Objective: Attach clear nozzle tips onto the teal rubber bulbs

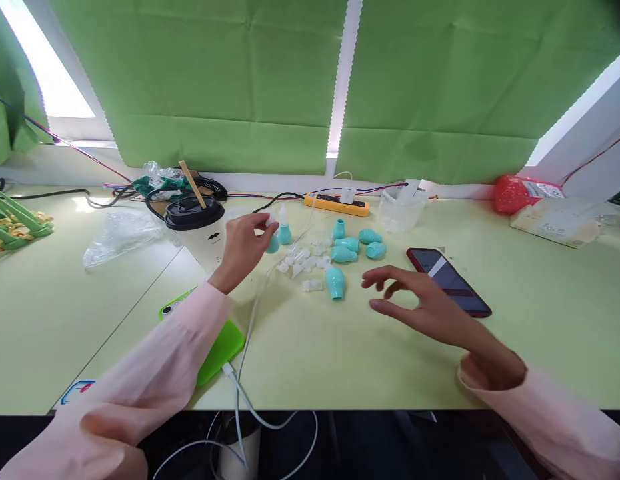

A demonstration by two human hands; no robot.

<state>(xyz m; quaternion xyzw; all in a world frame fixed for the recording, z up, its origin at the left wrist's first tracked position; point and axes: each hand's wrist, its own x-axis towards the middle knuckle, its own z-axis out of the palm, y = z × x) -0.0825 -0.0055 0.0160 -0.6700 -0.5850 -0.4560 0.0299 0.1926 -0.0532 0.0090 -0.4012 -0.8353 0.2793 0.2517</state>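
Note:
My left hand (246, 241) pinches the pale tip of a teal squeeze bulb (273, 245), which looks like a nasal aspirator. Right beside it stands another teal bulb with a pointed whitish nozzle (285, 233), upright. My right hand (413, 293) hovers over the table, fingers apart and nothing in them. Nearest to it lies a loose teal bulb (335, 283) with its opening toward me. Several more teal bulbs (344, 254) are grouped behind that one. Small clear plastic parts (303, 259) lie in a pile between the hands, and a single clear piece (312, 285) sits in front.
A dark red phone (450, 283) lies by my right hand. Under my left forearm is a green-cased phone (220, 353) with a white cable (254, 307). A lidded cup (203, 240), orange power strip (337, 204), clear tub (403, 208) and tissue pack (557, 221) stand farther back.

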